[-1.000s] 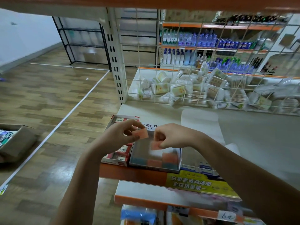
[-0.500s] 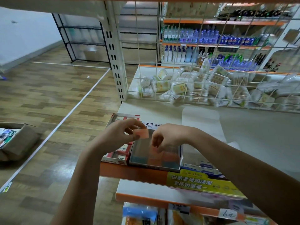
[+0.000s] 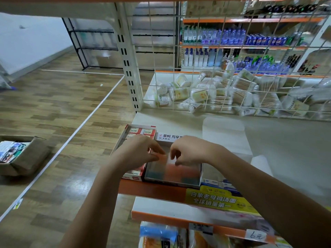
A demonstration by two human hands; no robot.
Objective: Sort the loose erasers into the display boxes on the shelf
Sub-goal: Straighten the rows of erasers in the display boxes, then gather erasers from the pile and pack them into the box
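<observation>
Both hands hang over the clear box [image 3: 172,173] at the front edge of the shelf [image 3: 152,189], which judging by the coloured blocks inside is the one being filled. The left hand [image 3: 138,153] has its fingers curled and pinches an orange eraser [image 3: 162,156] between thumb and fingertips, holding it flat and low above the box's near-left corner, probably so it can drop in level with the rows already there. The right hand [image 3: 189,151] is half-curled just beside it, fingertips pointing down into the box; the blur hides whether it pinches anything, so I cannot tell if it holds an eraser or only steadies the stack. Inside, orange and dark teal erasers lie packed side by side, though their edges are smeared. Touching the clear box on its left is a red box [image 3: 138,135] with white-labelled erasers in neat rows, partly under the left wrist. The two boxes sit tight together at the shelf lip, likely for easy reach. Behind them a white card [image 3: 169,137] with Korean print stands against the clear box's far side.
</observation>
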